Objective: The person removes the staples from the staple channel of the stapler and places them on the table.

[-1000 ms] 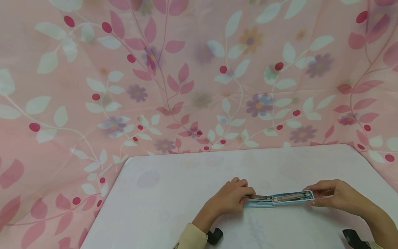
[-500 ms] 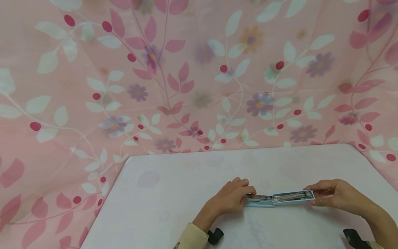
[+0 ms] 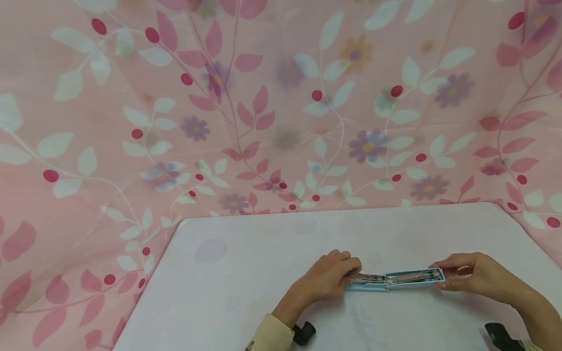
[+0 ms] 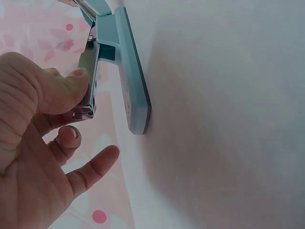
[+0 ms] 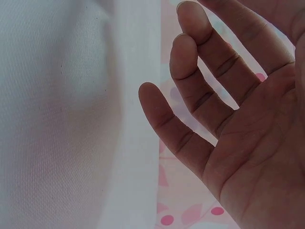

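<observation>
I see the light-blue plastic stapler (image 3: 392, 280) lying opened out on the white table (image 3: 246, 292), between both hands. Left hand (image 3: 327, 280) pinches its metal end; right hand (image 3: 471, 275) grips the other end, spare fingers relaxed.

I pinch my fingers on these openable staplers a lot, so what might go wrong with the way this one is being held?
The left hand pinches the metal staple rail of the opened stapler; it may snap back onto the thumb. The right hand only steadies the far end with its fingertips, so the stapler might slide on the smooth white table.
</observation>
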The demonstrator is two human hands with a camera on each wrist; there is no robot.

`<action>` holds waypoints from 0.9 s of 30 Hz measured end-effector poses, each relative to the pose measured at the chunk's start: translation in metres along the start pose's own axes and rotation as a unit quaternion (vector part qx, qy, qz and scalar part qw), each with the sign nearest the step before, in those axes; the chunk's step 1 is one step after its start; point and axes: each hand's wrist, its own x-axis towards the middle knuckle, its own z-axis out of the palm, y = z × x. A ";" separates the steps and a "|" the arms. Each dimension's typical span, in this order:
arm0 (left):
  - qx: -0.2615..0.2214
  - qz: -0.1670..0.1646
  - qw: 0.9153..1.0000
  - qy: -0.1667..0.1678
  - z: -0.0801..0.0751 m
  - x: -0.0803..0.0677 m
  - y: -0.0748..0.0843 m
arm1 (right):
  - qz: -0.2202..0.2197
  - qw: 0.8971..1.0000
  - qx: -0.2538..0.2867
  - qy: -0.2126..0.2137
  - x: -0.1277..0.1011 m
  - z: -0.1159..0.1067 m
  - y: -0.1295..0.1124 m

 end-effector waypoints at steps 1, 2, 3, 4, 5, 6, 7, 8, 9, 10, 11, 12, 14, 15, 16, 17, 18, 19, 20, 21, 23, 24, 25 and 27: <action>-0.002 -0.002 1.000 0.003 0.000 0.000 0.000 | 0.003 1.000 0.000 0.000 0.000 0.000 0.000; -0.005 -0.004 1.000 0.006 0.000 -0.001 0.000 | 0.005 1.000 0.002 -0.001 0.000 0.000 0.000; -0.007 -0.006 1.000 0.009 -0.001 -0.002 0.000 | 0.007 1.000 0.003 -0.002 0.000 0.000 0.000; -0.008 -0.007 1.000 0.012 -0.001 -0.002 0.000 | 0.008 1.000 0.004 -0.002 0.000 0.000 0.000; -0.009 -0.008 1.000 0.014 -0.001 -0.003 0.000 | 0.009 1.000 0.004 -0.002 0.000 0.000 0.000; -0.009 -0.008 1.000 0.017 -0.001 -0.003 0.000 | 0.009 1.000 0.003 -0.002 0.000 0.000 0.000; -0.010 -0.009 1.000 0.019 -0.001 -0.003 0.000 | 0.010 1.000 0.003 -0.002 0.000 0.000 0.000; -0.012 -0.011 1.000 0.021 -0.001 -0.004 0.000 | 0.010 1.000 0.004 -0.003 0.000 0.000 0.000; -0.015 -0.014 1.000 0.023 -0.001 -0.004 0.000 | 0.010 1.000 0.002 -0.003 0.000 0.000 0.000; -0.022 -0.018 0.999 0.024 -0.001 -0.005 0.000 | 0.010 1.000 0.002 -0.003 0.000 0.000 0.001; -0.031 -0.023 0.999 0.026 0.000 -0.005 0.000 | 0.010 1.000 0.002 -0.003 0.000 0.000 0.001; -0.039 -0.030 0.998 0.027 0.000 -0.005 0.000 | 0.012 1.000 0.004 -0.005 0.000 0.000 0.001; -0.058 -0.047 0.997 0.030 0.000 -0.006 -0.001 | 0.016 1.000 0.007 -0.008 0.000 0.000 0.000; -0.067 -0.054 0.996 0.032 0.001 -0.006 -0.001 | 0.017 1.000 0.007 -0.009 0.000 0.000 0.000; -0.075 -0.061 0.995 0.034 0.001 -0.007 -0.002 | 0.017 1.000 0.008 -0.009 0.000 0.000 0.000; -0.082 -0.067 0.994 0.037 0.001 -0.007 -0.002 | 0.017 1.000 0.008 -0.010 0.000 0.000 0.000; -0.087 -0.070 0.993 0.040 0.001 -0.007 -0.003 | 0.017 1.000 0.008 -0.010 0.000 0.000 0.000; -0.093 -0.074 0.992 0.042 0.002 -0.007 -0.003 | 0.015 1.000 0.007 -0.009 0.000 -0.001 0.000; -0.099 -0.075 0.991 0.045 0.002 -0.008 -0.003 | 0.014 1.000 0.007 -0.008 0.000 -0.001 0.000; -0.104 -0.076 0.991 0.047 0.002 -0.008 -0.004 | 0.013 1.000 0.007 -0.008 -0.001 0.000 0.000; -0.113 -0.076 0.989 0.050 0.002 -0.009 -0.004 | 0.014 1.000 0.010 -0.010 0.000 0.000 0.000; -0.117 -0.076 0.989 0.051 0.002 -0.009 -0.004 | 0.013 1.000 0.010 -0.010 -0.001 0.000 0.000; -0.122 -0.076 0.988 0.052 0.002 -0.010 -0.005 | 0.013 1.000 0.011 -0.010 -0.001 0.000 0.000; -0.125 -0.075 0.988 0.054 0.002 -0.010 -0.005 | 0.009 1.000 0.011 -0.008 -0.001 0.000 0.000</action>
